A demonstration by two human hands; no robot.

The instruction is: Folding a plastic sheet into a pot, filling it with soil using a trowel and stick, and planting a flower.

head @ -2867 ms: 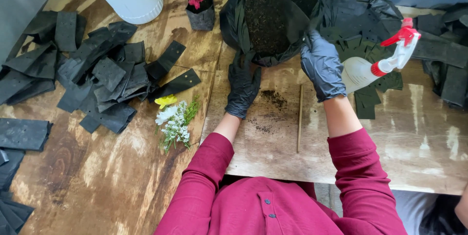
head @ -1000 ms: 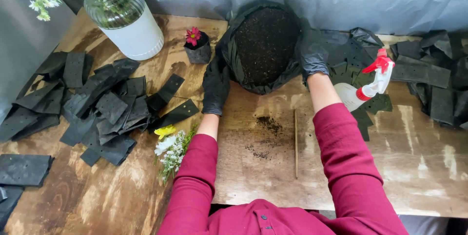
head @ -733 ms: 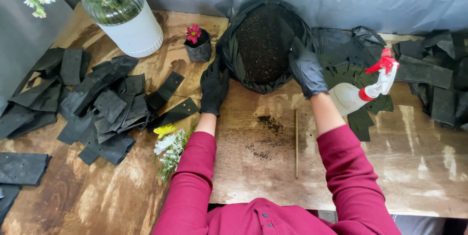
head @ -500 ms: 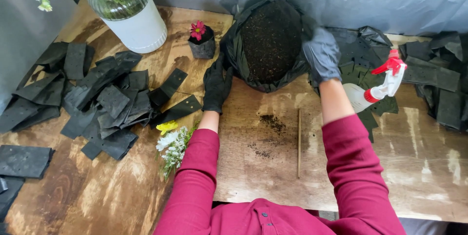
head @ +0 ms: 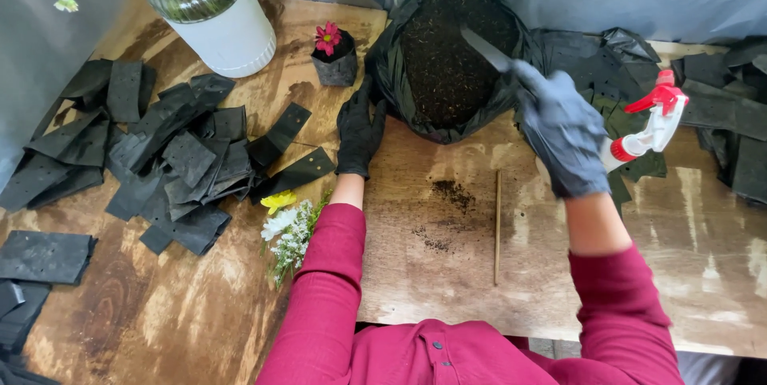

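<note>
A black plastic sack (head: 382,73) full of dark soil (head: 447,57) stands at the back of the wooden table. My right hand (head: 563,133), in a dark glove, is raised in front of the sack's right side. It grips a thin flat dark strip (head: 484,48) that points out over the soil. My left hand (head: 358,131), also gloved, lies flat on the table with fingers apart, against the sack's left side. Both sleeves are dark red.
A spray bottle with a red trigger (head: 651,125) lies right of my right hand. A thin stick (head: 497,225) and spilled soil (head: 447,193) lie in front of the sack. Flat black bags (head: 176,161) are heaped left and right. A small potted pink flower (head: 331,53), white jar (head: 228,21) and cut flowers (head: 288,225) are on the left.
My right hand has come back from the sack's right rim toward me and now holds a flat dark strip over the soil. My left hand has stayed beside the sack.
</note>
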